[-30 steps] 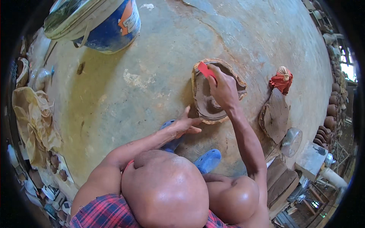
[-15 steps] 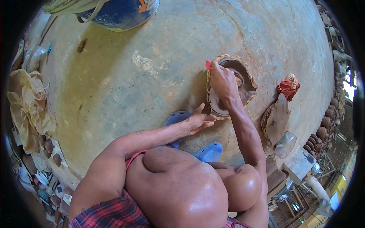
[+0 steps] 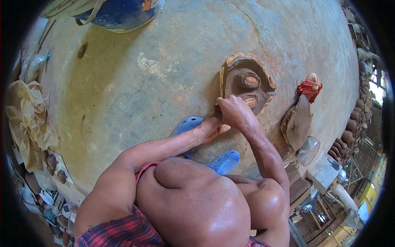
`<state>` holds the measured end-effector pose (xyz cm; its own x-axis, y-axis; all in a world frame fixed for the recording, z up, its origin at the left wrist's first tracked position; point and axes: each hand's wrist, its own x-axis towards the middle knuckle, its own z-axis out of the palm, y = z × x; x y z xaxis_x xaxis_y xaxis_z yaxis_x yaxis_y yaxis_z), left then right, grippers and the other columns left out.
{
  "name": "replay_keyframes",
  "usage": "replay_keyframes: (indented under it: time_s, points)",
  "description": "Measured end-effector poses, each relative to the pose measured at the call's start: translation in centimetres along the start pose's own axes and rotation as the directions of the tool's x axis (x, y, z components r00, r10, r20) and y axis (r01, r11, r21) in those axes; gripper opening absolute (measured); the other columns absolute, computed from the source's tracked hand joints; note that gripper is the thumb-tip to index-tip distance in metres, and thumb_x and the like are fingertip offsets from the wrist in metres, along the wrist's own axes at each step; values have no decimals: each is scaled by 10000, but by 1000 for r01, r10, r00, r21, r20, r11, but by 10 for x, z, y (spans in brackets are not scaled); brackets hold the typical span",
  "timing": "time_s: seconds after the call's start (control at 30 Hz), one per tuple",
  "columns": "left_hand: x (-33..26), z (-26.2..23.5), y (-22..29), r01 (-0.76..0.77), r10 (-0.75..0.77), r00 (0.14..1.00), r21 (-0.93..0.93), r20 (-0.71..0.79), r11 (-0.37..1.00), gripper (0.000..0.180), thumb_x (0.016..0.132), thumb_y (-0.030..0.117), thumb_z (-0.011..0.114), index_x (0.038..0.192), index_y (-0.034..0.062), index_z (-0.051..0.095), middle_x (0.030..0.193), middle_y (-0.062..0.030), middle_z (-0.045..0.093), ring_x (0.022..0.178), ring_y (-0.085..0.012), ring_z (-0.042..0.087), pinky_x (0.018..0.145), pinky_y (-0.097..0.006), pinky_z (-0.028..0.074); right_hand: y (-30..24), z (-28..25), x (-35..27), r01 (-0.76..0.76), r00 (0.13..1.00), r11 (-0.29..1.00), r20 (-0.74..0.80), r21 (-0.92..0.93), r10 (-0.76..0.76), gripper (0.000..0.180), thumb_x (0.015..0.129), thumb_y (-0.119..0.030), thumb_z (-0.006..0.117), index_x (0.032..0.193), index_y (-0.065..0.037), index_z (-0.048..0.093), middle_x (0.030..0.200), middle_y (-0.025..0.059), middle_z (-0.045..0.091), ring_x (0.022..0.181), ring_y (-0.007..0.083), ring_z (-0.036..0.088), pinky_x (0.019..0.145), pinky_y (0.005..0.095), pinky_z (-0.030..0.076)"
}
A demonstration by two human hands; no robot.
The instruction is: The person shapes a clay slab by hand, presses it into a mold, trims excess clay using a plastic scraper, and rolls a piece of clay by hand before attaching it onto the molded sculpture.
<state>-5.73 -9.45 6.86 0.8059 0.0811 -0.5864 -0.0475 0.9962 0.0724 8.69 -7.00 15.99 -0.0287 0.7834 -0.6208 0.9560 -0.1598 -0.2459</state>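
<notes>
A hollow mould [image 3: 222, 78] lined with dark wet clay lies on the floor in front of me, with a rough, pale orange rim. Inside it are two round raised parts [image 3: 250, 80] with orange centres. My right hand [image 3: 236, 111] is closed at the mould's near left edge, over the clay wall. It grips a small red scraper [image 3: 219, 109], mostly hidden by the fingers. My left hand [image 3: 212, 129] rests against the mould's near left corner, its visible fingers stretched out. Its fingertips are partly hidden by the right hand.
Right of the mould lie a red cloth bundle [image 3: 310, 88], a slab of clay [image 3: 299, 123] and a clear plastic container [image 3: 308, 151]. A blue bucket [image 3: 123, 16] stands far left. Crumpled brown paper [image 3: 29, 119] lies at left; clay pots [image 3: 352, 127] line the right. My blue clogs [image 3: 224, 162] are close by.
My right hand has come nearer with the red scraper, from the mould's far left rim to its near left corner, uncovering the inside. My left hand stays nearly in place.
</notes>
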Motion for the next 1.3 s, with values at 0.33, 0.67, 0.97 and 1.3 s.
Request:
replay_keyframes:
  time_s: [0.33, 0.67, 0.97, 1.3]
  points:
    - [-2, -1, 12, 51, -51, 992, -8, -117, 999, 354, 1086, 13, 442, 1430, 77, 491, 1250, -153, 667, 1099, -280, 725, 970, -422, 654, 22, -20, -66, -104, 972, 899, -150, 426, 183, 272, 843, -102, 742, 1096, -11, 699, 937, 272, 731, 919, 452, 719, 786, 514, 568]
    - [0, -12, 27, -10, 93, 950, 268, -298, 963, 467, 1029, 22, 536, 1478, 24, 406, 1332, -257, 585, 1067, -390, 743, 917, -456, 664, 120, 79, -204, -241, 473, 617, -465, 749, 749, 257, 915, -188, 753, 1097, -10, 713, 921, 202, 771, 880, 329, 767, 792, 446, 579]
    - [1, -6, 30, 75, 632, 729, 949, -262, 308, 586, 878, 261, 813, 1358, 83, 526, 811, -118, 739, 772, -237, 740, 660, -423, 561, 158, 219, -198, -265, 281, 448, -376, 854, 883, 154, 816, -75, 777, 934, 16, 738, 872, 213, 765, 815, 310, 765, 769, 430, 586]
    - [25, -37, 52, 127, 815, 571, 970, 100, -208, 452, 893, 314, 736, 1283, 132, 601, 901, -166, 749, 853, -423, 727, 792, -556, 570, 166, 241, -210, -395, 229, 611, -570, 686, 789, 273, 848, -250, 793, 1059, -77, 772, 1076, 197, 733, 1043, 407, 673, 947, 494, 538]
